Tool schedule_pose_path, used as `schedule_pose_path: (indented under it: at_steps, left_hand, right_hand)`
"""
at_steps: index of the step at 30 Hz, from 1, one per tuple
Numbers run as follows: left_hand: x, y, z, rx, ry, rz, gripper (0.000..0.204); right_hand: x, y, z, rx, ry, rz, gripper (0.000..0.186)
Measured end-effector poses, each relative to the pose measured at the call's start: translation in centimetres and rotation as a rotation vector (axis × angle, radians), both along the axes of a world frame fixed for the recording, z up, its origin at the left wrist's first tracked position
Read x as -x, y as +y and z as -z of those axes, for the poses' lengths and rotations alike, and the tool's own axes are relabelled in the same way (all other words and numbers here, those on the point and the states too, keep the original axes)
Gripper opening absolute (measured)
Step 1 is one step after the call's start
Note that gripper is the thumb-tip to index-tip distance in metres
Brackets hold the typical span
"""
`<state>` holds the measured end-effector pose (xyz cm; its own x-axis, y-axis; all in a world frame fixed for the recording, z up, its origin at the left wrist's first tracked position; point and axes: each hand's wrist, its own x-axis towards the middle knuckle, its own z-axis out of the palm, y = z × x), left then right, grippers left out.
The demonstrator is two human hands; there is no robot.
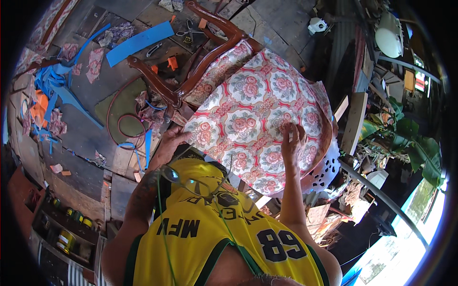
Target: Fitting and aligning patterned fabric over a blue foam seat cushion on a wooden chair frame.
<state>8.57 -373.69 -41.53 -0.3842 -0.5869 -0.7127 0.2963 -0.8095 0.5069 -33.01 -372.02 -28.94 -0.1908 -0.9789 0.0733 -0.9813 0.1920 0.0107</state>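
Here the person leans over a wooden chair (200, 62) that lies tipped on the plank floor (95, 157), and the floral fabric (253, 119) is spread over its seat, in the middle of the view. The left hand (172, 139) rests at the fabric's edge at about 9 o'clock of the seat, fingers curled on the border; I cannot tell whether it really pinches the cloth or only presses it. The right hand (292, 138) lies on the fabric at about 3 o'clock, fingers bent down, and it seems to hold a small pale object against the cloth, but this is too small to identify. The two hands are well apart, one on each side of the seat.

I judge that the main risk is uneven tension: if one hand pulls more than the other, the rose pattern may sit crooked or the cloth may wrinkle near the right rim. The fabric may also slip off at 6 o'clock, where it hangs loose close to the yellow shirt (214, 229). The red hose (125, 125) and the blue scraps (138, 42) on the floor from 9 to 11 o'clock could catch a foot, and the chair, tipped as it is, may rock under a hard press.
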Motion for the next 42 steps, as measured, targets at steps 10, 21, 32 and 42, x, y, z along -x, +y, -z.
schedule_pose_path:
  at_steps: [10, 21, 32, 42]
  left_hand:
    - [0.1, 0.6, 0.7, -0.069, 0.009, -0.095, 0.02]
    - [0.3, 0.7, -0.1, -0.025, -0.075, -0.062, 0.025]
    - [1.1, 0.9, -1.6, -0.001, -0.011, -0.119, 0.019]
    - [2.1, 0.6, -5.5, 0.272, -0.178, -0.003, 0.016]
  right_hand:
    - [0.6, 0.5, 0.6, 0.003, 0.036, -0.076, 0.04]
    - [0.7, 0.9, 1.0, 0.008, 0.036, -0.058, 0.041]
    - [0.3, 0.8, 0.9, 0.058, 0.048, -0.051, 0.037]
    - [-4.7, -13.6, 0.5, -0.036, -0.472, -0.259, 0.026]
